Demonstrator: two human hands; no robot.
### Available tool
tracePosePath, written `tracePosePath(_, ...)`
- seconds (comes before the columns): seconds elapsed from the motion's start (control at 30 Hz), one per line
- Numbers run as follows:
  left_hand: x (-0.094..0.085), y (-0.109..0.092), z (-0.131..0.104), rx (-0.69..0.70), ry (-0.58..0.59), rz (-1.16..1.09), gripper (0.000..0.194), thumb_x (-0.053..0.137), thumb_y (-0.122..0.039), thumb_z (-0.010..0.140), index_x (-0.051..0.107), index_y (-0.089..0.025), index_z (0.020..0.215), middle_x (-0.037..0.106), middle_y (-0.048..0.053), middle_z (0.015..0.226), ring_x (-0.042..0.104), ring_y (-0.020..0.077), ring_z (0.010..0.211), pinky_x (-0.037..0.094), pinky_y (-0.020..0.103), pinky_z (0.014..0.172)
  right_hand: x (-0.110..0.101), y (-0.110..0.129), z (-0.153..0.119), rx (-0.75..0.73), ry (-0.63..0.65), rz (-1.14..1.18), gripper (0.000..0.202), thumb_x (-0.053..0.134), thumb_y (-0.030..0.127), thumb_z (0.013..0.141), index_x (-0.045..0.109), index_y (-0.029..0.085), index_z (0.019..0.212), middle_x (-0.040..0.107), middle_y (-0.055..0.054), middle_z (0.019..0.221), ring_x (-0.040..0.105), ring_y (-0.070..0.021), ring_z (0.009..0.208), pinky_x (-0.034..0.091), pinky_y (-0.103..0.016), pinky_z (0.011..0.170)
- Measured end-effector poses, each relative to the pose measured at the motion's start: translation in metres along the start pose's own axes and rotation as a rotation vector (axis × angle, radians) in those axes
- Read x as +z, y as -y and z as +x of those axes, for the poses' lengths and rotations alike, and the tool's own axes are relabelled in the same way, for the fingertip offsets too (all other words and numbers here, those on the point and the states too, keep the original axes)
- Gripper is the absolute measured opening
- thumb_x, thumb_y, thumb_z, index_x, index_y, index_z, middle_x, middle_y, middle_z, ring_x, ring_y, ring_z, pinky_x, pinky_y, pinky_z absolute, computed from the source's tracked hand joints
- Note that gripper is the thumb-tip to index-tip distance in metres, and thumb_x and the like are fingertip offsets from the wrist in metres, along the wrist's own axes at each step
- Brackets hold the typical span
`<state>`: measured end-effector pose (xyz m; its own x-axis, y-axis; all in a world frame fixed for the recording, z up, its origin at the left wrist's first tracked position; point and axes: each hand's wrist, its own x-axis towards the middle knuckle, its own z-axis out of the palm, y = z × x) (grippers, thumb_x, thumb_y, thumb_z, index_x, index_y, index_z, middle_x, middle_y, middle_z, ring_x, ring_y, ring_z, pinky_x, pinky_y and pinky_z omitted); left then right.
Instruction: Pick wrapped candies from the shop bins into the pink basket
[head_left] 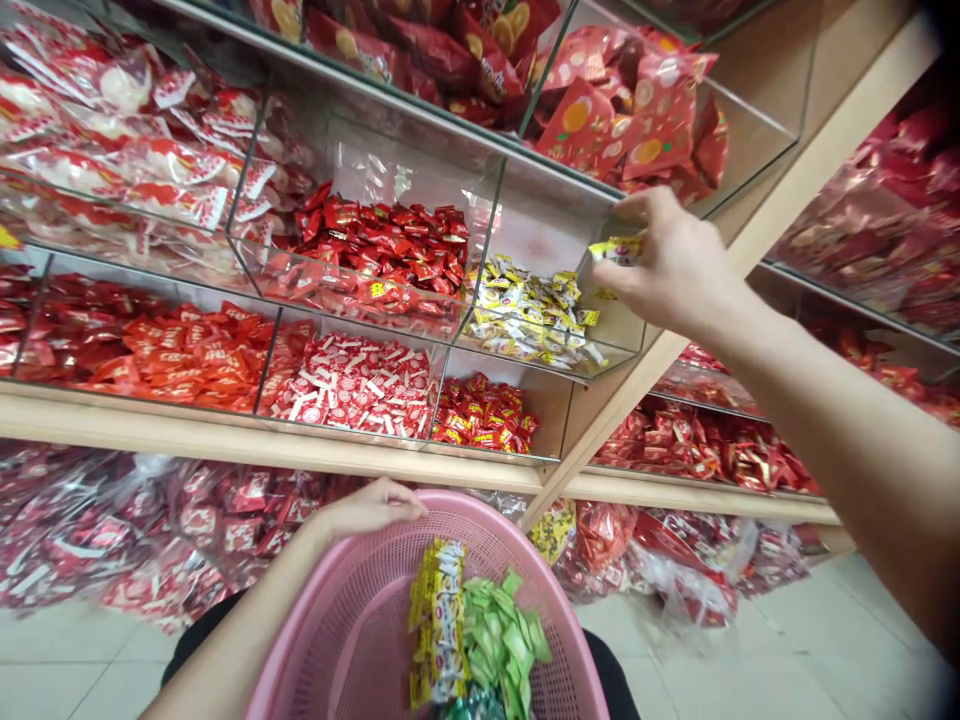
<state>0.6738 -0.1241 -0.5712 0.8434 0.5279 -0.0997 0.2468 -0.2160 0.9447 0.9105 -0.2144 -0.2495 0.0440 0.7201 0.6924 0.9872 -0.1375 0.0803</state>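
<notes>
My right hand (pixel 667 262) pinches a yellow wrapped candy (pixel 619 250) between thumb and fingers, just above the right side of a clear bin. Inside that bin lies a pile of yellow-and-white wrapped candies (pixel 532 305). Below, my left hand (pixel 375 505) is closed over the rim of a pink plastic basket (pixel 341 610), at its upper left. Yellow wrapped candies (pixel 439 625) lie stacked in a row in the basket. Beside them are green wrapped candies (pixel 504 630), with dark green shiny ones (pixel 476 703) at the bottom.
Clear bins hold red candies (pixel 390 250), red-and-white candies (pixel 360 385) and large red packets (pixel 630 110). A slanting wooden post (pixel 626 410) stands right of the bins. Bagged candies (pixel 225 510) lie under the wooden shelf edge (pixel 187 430), above the tiled floor (pixel 847 640).
</notes>
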Motion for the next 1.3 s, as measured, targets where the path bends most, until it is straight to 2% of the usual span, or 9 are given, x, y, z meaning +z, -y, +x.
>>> tracePosePath(0.07, 0.000, 0.001, 0.000, -0.001, 0.000, -0.004, 0.040, 0.062, -0.048, 0.075, 0.073, -0.017, 0.096, 0.073, 0.006, 0.100, 0.063, 0.0192, 0.093, 0.045, 0.028, 0.084, -0.010, 0.019, -0.034, -0.118, 0.003, 0.123, 0.055, 0.051, 0.032, 0.083, 0.035, 0.015, 0.133, 0.061, -0.007, 0.089, 0.058, -0.0179, 0.079, 0.044, -0.033, 0.072)
tracePosePath(0.13, 0.001, -0.001, 0.000, -0.011, -0.004, -0.007, 0.039, 0.062, -0.047, 0.075, 0.072, -0.017, 0.097, 0.072, 0.007, 0.102, 0.063, 0.0198, 0.095, 0.044, 0.028, 0.086, 0.000, 0.037, -0.076, -0.225, 0.146, 0.311, 0.058, 0.048, 0.031, 0.082, 0.030, 0.019, 0.136, 0.061, -0.002, 0.082, 0.055, -0.0126, 0.061, 0.042, -0.026, 0.059)
tracePosePath(0.2, 0.002, -0.005, -0.001, -0.007, 0.001, -0.015, 0.039, 0.062, -0.046, 0.076, 0.072, -0.016, 0.097, 0.072, 0.007, 0.102, 0.063, 0.0199, 0.095, 0.044, 0.028, 0.086, 0.031, 0.048, -0.120, -0.348, 0.390, 0.392, 0.058, 0.045, 0.027, 0.082, 0.029, 0.020, 0.138, 0.062, 0.000, 0.078, 0.053, -0.0114, 0.056, 0.041, -0.024, 0.056)
tracePosePath(0.3, 0.004, -0.009, -0.002, 0.013, 0.004, 0.001, 0.039, 0.060, -0.046, 0.077, 0.073, -0.015, 0.096, 0.073, 0.006, 0.098, 0.063, 0.0189, 0.089, 0.044, 0.027, 0.081, 0.095, 0.055, -0.175, -0.488, 0.657, 0.342, 0.061, 0.043, 0.019, 0.080, 0.029, 0.021, 0.140, 0.064, 0.000, 0.075, 0.055, -0.0131, 0.055, 0.039, -0.025, 0.055)
tracePosePath(0.4, 0.004, -0.008, -0.003, 0.001, -0.014, 0.026, 0.038, 0.060, -0.045, 0.077, 0.073, -0.013, 0.093, 0.073, 0.006, 0.094, 0.063, 0.0188, 0.085, 0.045, 0.026, 0.077, 0.145, 0.055, -0.215, -0.538, 0.776, 0.236, 0.064, 0.043, 0.013, 0.075, 0.032, 0.018, 0.138, 0.067, -0.003, 0.078, 0.058, -0.0160, 0.058, 0.037, -0.026, 0.053)
tracePosePath(0.5, 0.003, -0.005, -0.003, -0.017, -0.024, 0.016, 0.038, 0.061, -0.043, 0.076, 0.072, -0.012, 0.095, 0.073, 0.008, 0.097, 0.063, 0.0201, 0.089, 0.045, 0.027, 0.080, 0.166, 0.057, -0.240, -0.602, 0.834, 0.210, 0.069, 0.044, 0.013, 0.073, 0.029, 0.019, 0.139, 0.068, -0.004, 0.084, 0.061, -0.0174, 0.062, 0.036, -0.025, 0.053)
tracePosePath(0.63, 0.002, -0.003, -0.001, -0.048, -0.024, 0.010, 0.037, 0.062, -0.041, 0.075, 0.072, -0.013, 0.097, 0.072, 0.008, 0.101, 0.063, 0.0213, 0.095, 0.046, 0.028, 0.083, 0.170, 0.063, -0.256, -0.682, 0.850, 0.172, 0.071, 0.047, 0.017, 0.075, 0.023, 0.018, 0.142, 0.067, -0.005, 0.087, 0.063, -0.0194, 0.064, 0.036, -0.026, 0.050)
tracePosePath(0.83, 0.003, -0.004, 0.001, -0.046, -0.019, 0.018, 0.035, 0.062, -0.039, 0.076, 0.072, -0.013, 0.097, 0.072, 0.008, 0.101, 0.064, 0.0211, 0.095, 0.046, 0.028, 0.083, 0.173, 0.073, -0.258, -0.723, 0.872, 0.169, 0.066, 0.051, 0.023, 0.080, 0.024, 0.018, 0.140, 0.067, -0.007, 0.092, 0.065, -0.0209, 0.068, 0.041, -0.028, 0.052)
tracePosePath(1.3, 0.003, -0.006, 0.000, -0.042, -0.012, 0.017, 0.038, 0.061, -0.042, 0.076, 0.072, -0.013, 0.098, 0.072, 0.008, 0.100, 0.063, 0.0210, 0.094, 0.046, 0.028, 0.082, 0.166, 0.063, -0.256, -0.619, 0.863, 0.205, 0.067, 0.047, 0.016, 0.079, 0.024, 0.021, 0.142, 0.064, -0.007, 0.102, 0.065, -0.0202, 0.074, 0.043, -0.027, 0.056)
